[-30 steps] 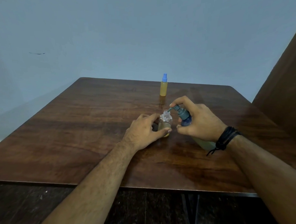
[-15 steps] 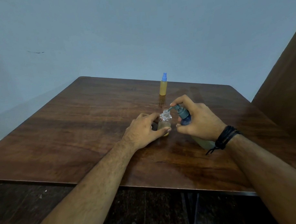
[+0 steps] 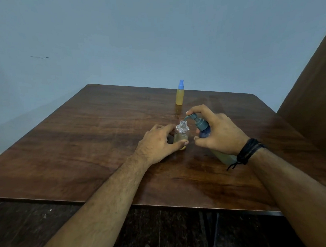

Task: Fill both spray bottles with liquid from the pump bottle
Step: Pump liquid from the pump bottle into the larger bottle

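A small clear spray bottle (image 3: 181, 134) without its cap stands upright mid-table, partly full of yellowish liquid. My left hand (image 3: 157, 142) grips its lower body, thumb across the front. My right hand (image 3: 219, 135) holds the tilted pump bottle (image 3: 203, 126), fingers curled round its neck and the index finger on the grey pump head. The pump's nozzle sits right over the open mouth of the clear bottle. The pump bottle's pale lower body shows under my right wrist. A second spray bottle (image 3: 180, 95), yellow-filled with a blue cap, stands upright farther back.
The dark wooden table (image 3: 85, 144) carries only these bottles. A pale blue wall stands behind it. A brown wooden panel (image 3: 313, 99) rises at the right. A small dark item lies behind my left hand, mostly hidden.
The pump head stands slightly higher than before under my right index finger. Both hands and all three bottles stay where they were.
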